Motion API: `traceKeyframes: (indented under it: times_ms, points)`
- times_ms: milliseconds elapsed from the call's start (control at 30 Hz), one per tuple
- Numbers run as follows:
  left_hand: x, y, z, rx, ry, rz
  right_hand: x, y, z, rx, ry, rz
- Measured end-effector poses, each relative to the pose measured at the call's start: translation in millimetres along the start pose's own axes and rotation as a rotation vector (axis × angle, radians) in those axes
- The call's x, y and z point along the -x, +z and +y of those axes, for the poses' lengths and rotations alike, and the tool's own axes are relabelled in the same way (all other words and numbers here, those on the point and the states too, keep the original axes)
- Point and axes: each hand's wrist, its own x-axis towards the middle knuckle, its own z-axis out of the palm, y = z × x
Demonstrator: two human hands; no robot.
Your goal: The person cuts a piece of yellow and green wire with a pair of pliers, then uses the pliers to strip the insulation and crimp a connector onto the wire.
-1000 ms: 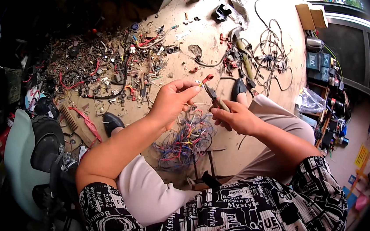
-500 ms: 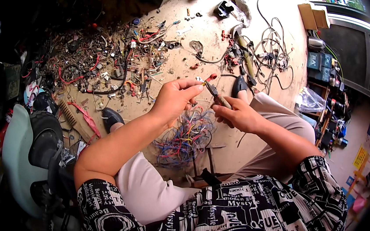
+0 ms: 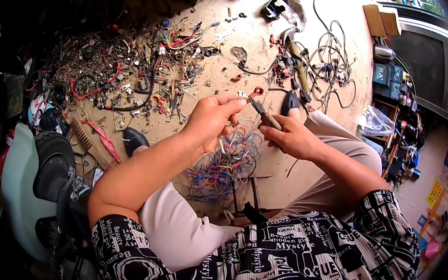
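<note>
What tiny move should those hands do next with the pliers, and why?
Maybe the right hand should gently squeeze the pliers while the left hand holds its pinch. The pliers' tips sit right by the red ring-ended piece at the left hand's fingers, so they seem lined up. Whether they already bite is too small to tell.

Scrap pile (image 3: 109, 78) and black cables (image 3: 328, 68) flank a passable floor strip (image 3: 219, 82).

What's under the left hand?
Below the left hand in this view, a tangle of coloured wires lies on the tan floor. The hand covers whatever is right behind it, so I can't tell what's hidden there.
</note>
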Motion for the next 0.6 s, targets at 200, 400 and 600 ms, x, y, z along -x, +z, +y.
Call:
traceKeyframes:
  times_ms: [200, 400, 600]
  points:
    - [-1, 0, 0, -0.021, 0.008, -0.005, 2, -1, -5, -0.003, 0.01, 0.007]
    - [0, 2, -2, -0.025, 0.033, 0.023, 2, -3, -15, 0.046, 0.089, 0.003]
    - [4, 10, -9, -0.147, 0.113, 0.025, -7, -8, 8, -0.056, 0.115, -0.052]
